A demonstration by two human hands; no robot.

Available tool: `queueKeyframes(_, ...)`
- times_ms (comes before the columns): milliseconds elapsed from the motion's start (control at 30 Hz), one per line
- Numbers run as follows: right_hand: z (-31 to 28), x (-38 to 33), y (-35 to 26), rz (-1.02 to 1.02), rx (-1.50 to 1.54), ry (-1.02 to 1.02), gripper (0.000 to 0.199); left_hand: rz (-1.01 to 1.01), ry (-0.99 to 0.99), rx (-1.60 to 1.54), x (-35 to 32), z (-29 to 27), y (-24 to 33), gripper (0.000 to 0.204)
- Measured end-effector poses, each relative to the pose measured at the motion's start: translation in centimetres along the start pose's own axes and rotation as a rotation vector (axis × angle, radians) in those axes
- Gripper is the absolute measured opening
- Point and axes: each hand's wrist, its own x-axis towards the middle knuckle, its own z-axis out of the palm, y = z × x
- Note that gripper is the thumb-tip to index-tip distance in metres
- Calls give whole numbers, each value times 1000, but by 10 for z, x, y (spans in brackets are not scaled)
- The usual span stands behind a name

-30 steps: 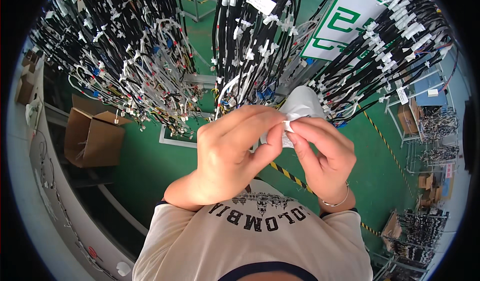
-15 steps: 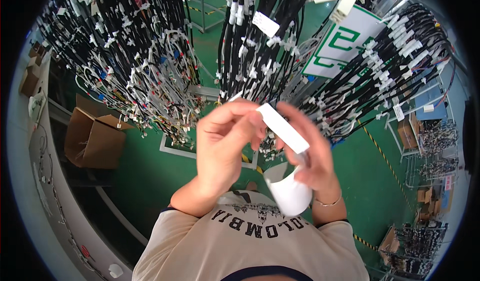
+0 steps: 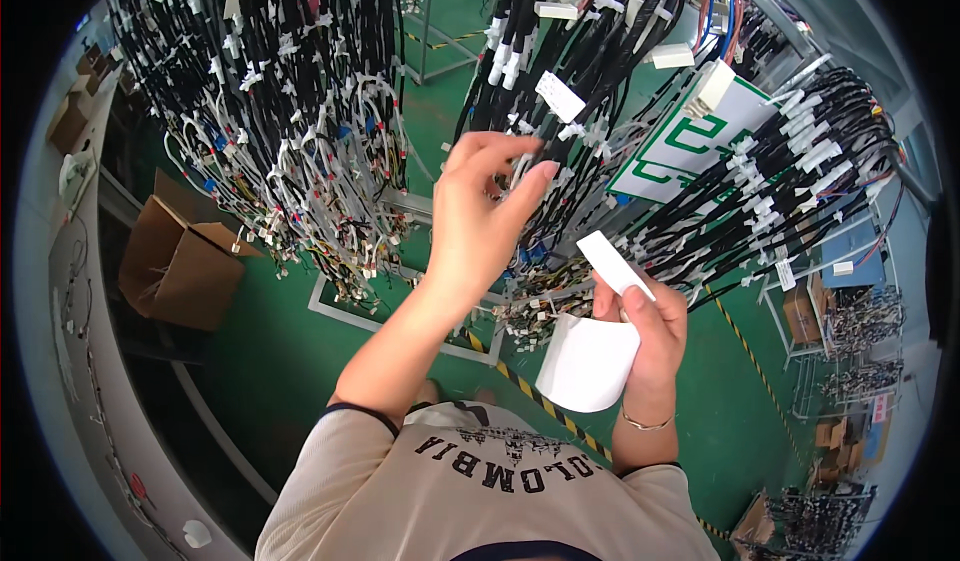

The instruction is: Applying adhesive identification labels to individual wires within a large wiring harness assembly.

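Note:
My left hand is raised to the middle bundle of black cables. Its thumb and bent fingers form a C, with a narrow gap between the tips beside the cables; I see nothing held there. Lower and to the right, my right hand pinches a narrow white paper strip between thumb and fingers. A wider curled white label sheet hangs from the same hand; whether the two are one piece is hidden by the fingers. A white tag sits on the bundle above my left hand.
Dense wire harnesses hang at the left, and another bundle at the right beside a white sign with green marks. An open cardboard box stands at the left. Yellow-black tape crosses the green floor.
My left hand has moved away from the white strip and up to the middle cables. My right hand has shifted slightly right and down, still gripping the strip and sheet.

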Motion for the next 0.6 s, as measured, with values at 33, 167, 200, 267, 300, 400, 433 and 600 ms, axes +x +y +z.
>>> queueKeyframes(33,2,1,-1,-23,-18,-46,30,19,-3,5,3,-4,-3,20)
queueKeyframes(167,-9,11,-5,-58,-91,30,29,-281,-86,-609,2,-32,18,9)
queueKeyframes(200,-5,15,-6,-68,-105,62,28,-325,-246,-945,3,-45,22,12)
queueKeyframes(267,13,26,-20,21,-182,94,26,-435,-468,-1111,8,-66,34,16)
queueKeyframes(300,19,34,-21,23,-233,100,26,-452,-487,-1109,8,-65,34,16)
queueKeyframes(400,31,56,-21,29,-301,16,30,-480,-381,-1010,-3,-57,46,18)
queueKeyframes(433,36,63,-25,67,-279,-15,30,-470,-371,-990,-5,-57,46,18)
queueKeyframes(600,46,84,-22,172,-97,-124,30,-442,-316,-978,-12,-48,38,17)
